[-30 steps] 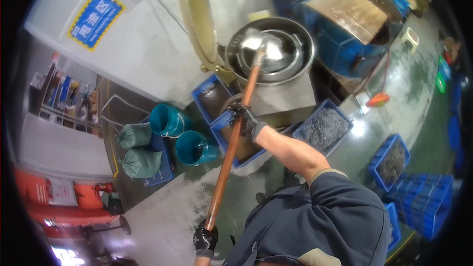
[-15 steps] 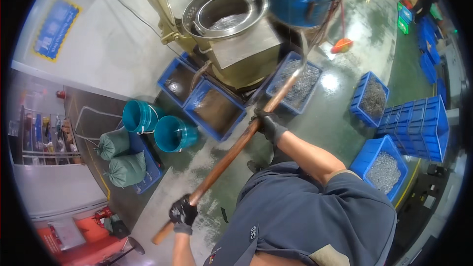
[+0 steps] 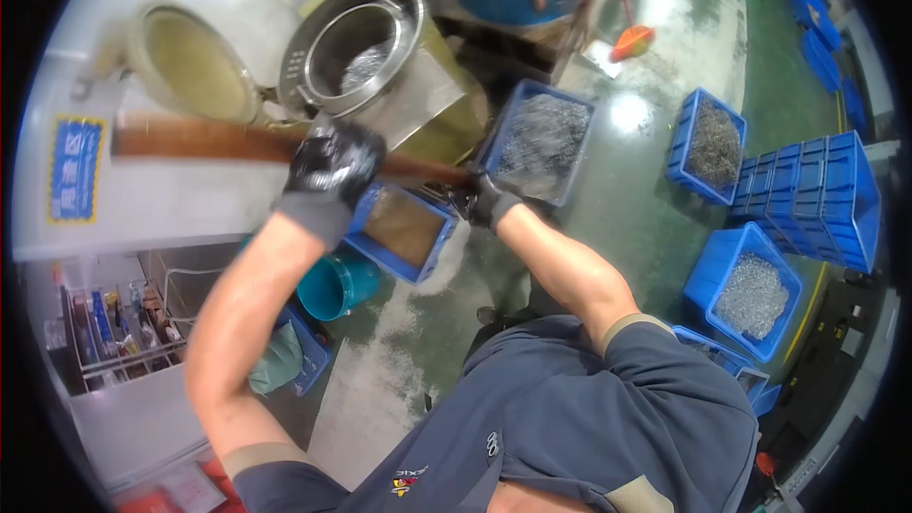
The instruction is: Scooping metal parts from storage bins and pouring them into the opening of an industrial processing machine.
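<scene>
Both my gloved hands grip a long brown wooden handle (image 3: 204,138) that lies almost level across the view. My left hand (image 3: 332,163), in a black glove, is raised and closed around the handle's middle. My right hand (image 3: 484,201), also black-gloved, holds it lower down, right beside a blue crate of grey metal shavings (image 3: 541,138). The tool's working end is hidden behind that hand and crate. Just beyond the handle stands a round steel drum (image 3: 356,43) with metal pieces inside, its lid (image 3: 190,66) swung open to the left.
A blue crate with brownish contents (image 3: 404,228) sits below my hands. A teal bucket (image 3: 334,287) stands nearby on the wet floor. More blue crates of metal parts (image 3: 750,290) and a stack of crates (image 3: 807,195) line the right. An orange scoop (image 3: 632,40) lies far back.
The handle swung from steeply tilted to nearly level. My left hand rose from low down to chest height. My view turned, so the drum now sits close behind the handle.
</scene>
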`<state>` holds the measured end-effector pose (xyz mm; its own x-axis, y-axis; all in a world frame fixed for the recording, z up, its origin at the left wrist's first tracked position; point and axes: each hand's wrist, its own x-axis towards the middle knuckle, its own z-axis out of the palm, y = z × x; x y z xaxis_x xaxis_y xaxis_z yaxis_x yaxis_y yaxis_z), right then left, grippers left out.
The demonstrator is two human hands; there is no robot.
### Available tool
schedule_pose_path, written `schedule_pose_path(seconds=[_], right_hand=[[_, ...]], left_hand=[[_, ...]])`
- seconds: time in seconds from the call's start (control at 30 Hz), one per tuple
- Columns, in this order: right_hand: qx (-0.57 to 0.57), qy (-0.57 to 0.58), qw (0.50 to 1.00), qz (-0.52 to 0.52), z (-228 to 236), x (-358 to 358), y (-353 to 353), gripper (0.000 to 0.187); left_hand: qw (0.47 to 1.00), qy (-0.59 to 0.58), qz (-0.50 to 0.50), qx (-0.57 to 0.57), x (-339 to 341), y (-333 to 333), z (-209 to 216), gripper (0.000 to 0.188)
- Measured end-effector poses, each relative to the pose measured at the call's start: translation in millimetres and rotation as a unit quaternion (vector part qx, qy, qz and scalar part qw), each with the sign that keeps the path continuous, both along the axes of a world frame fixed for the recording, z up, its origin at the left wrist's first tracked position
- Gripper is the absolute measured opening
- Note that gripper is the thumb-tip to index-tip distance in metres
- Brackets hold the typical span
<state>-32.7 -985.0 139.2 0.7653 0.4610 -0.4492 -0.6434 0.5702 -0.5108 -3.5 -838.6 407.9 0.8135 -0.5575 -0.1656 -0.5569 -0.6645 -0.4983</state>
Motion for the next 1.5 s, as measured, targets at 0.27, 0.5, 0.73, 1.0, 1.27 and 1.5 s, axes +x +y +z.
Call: schedule_pose_path(seconds=[0.27,0.5,0.73,1.0,1.27,1.5], right_hand=[[0.281,0.442,0.846,-0.103,-62.6,127.6,-48.7,0.070],[0.234,0.371,0.892,-0.109,-144.9,150.8,-45.3,0.044],[0.230,0.397,0.867,-0.195,-65.8,42.2,5.3,0.066],[0.104,0.313,0.932,-0.153,-217.2,-49.2,69.2,0.055],[-0.042,0.391,0.919,0.035,-242.5,-80.3,9.7,0.073],[-0.104,0.395,0.892,0.193,-239.4,-151.6,22.0,0.071]], left_hand=[[0.980,0.096,-0.141,0.106,167.1,-157.6,-30.2,0.019],[0.974,0.206,-0.001,0.098,134.5,-150.2,-99.4,0.030],[0.979,-0.020,-0.108,0.170,-19.9,-76.2,25.5,0.038],[0.695,0.390,0.469,-0.380,-151.8,40.3,38.6,0.051],[0.857,0.272,0.377,-0.220,-266.3,117.8,-170.9,0.051],[0.782,0.288,0.504,-0.225,-332.7,155.2,-240.6,0.034]])
